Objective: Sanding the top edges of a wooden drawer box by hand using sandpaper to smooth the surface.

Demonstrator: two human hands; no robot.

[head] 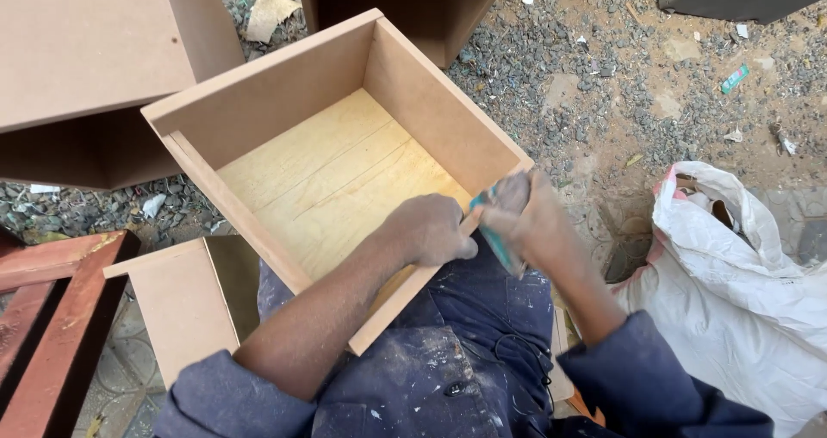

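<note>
An open-topped brown fibreboard drawer box (284, 89) with a pale plywood bottom rests tilted on my lap. My left hand (431, 229) is closed over the box's near wall, gripping its top edge. My right hand (527, 214) is at the box's near right corner, shut on a thin teal strip or sheet (498, 240) pressed against the board edge there. The hand is blurred, and it hides most of the teal piece.
Another fibreboard box (86, 50) stands at the upper left and a smaller panel piece (181, 300) at the lower left beside a reddish wooden frame (52, 317). A white plastic sack (732, 292) lies on the right. Gravel ground with scraps lies beyond.
</note>
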